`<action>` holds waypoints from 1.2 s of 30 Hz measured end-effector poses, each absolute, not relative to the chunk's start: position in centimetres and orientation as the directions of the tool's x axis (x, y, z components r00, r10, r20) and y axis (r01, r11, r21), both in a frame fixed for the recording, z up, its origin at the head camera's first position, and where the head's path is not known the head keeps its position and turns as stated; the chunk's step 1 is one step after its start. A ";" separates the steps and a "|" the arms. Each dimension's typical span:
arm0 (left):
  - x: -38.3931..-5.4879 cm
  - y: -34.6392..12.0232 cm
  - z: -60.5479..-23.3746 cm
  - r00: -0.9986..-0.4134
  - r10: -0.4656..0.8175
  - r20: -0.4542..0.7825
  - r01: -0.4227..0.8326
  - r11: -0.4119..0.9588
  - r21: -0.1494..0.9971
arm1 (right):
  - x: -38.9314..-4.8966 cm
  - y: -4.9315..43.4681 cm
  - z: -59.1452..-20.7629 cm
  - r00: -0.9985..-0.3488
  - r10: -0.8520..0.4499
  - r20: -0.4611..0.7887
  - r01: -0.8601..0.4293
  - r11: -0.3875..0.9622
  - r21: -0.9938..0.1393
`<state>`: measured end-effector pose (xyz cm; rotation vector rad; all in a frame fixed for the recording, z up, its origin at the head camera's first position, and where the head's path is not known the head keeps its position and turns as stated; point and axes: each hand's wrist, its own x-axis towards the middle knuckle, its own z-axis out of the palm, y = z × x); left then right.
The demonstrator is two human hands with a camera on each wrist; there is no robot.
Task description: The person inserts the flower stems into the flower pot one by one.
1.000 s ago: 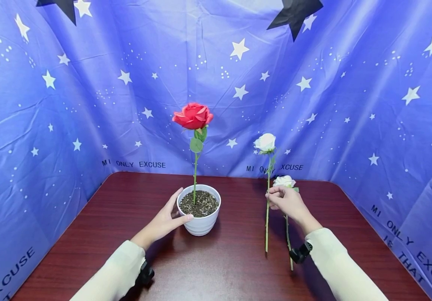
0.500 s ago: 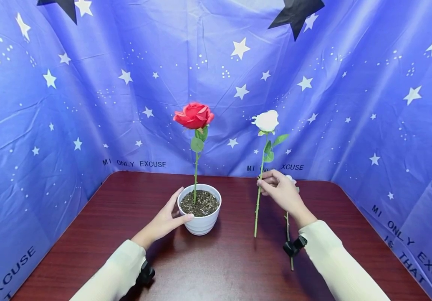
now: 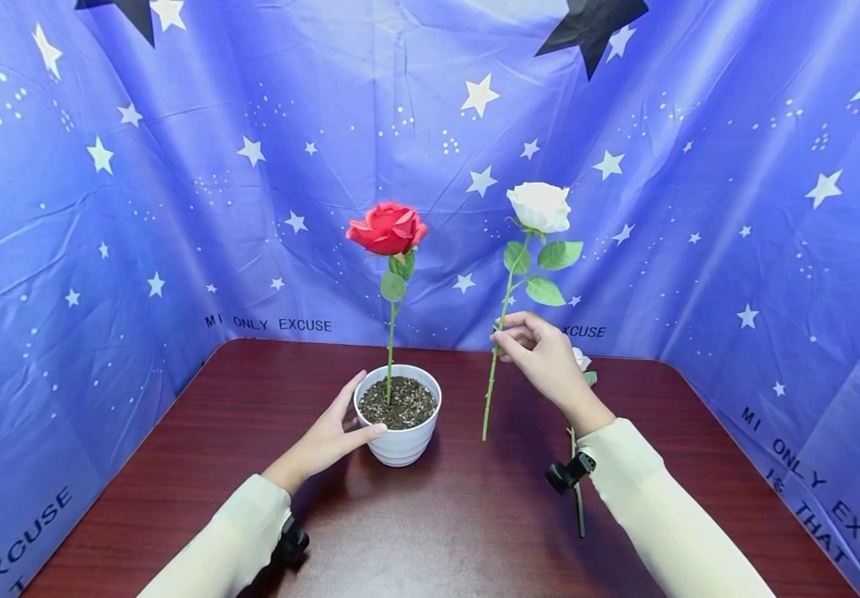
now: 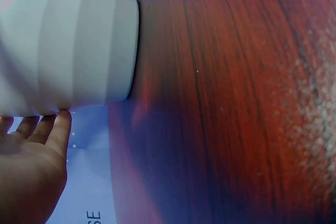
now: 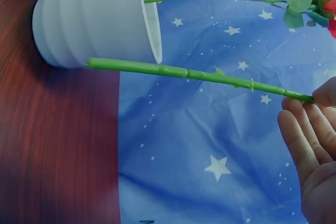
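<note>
A white ribbed flower pot (image 3: 400, 448) filled with soil stands on the table, and a red rose (image 3: 387, 228) rises upright from it. My left hand (image 3: 328, 436) holds the pot's left side, thumb along the front of the rim, fingers on the far side. To the right, my right hand (image 3: 545, 357) pinches a white rose (image 3: 539, 208) by its stem between thumb and fingertips. Its bloom points up, tilted slightly right. In the right wrist view, the stem's cut end (image 5: 97, 63) overlaps the pot's side.
A second white rose (image 3: 581, 490) lies on the table at the right, partly hidden by the right hand and wrist camera (image 3: 570, 472). The dark red wooden table (image 3: 415, 540) is enclosed by blue star-printed cloth (image 3: 430, 166) at the back and sides.
My right hand has lifted the white rose and moved it left, towards the pot, so its bloom stands higher. The left hand and the pot have stayed in place.
</note>
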<state>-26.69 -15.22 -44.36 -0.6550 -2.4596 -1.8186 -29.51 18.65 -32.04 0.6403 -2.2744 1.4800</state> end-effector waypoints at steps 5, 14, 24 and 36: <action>-26.6 -15.3 -44.4 -0.913 0.320 0.252 0.335 0.236 0.912 | -29.5 17.7 -31.2 -0.805 -0.194 0.560 -0.592 0.312 -0.743; -26.7 -15.3 -44.2 -0.912 0.319 0.257 0.339 0.236 0.911 | -27.3 15.1 -27.7 -0.768 -0.205 0.607 -0.641 0.247 -0.727; -26.7 -15.3 -44.3 -0.913 0.318 0.255 0.337 0.239 0.910 | -27.0 12.8 -26.8 -0.736 -0.228 0.638 -0.675 0.170 -0.718; -26.5 -15.2 -44.0 -0.914 0.320 0.249 0.334 0.247 0.910 | -27.6 10.8 -28.1 -0.740 -0.278 0.613 -0.668 0.190 -0.720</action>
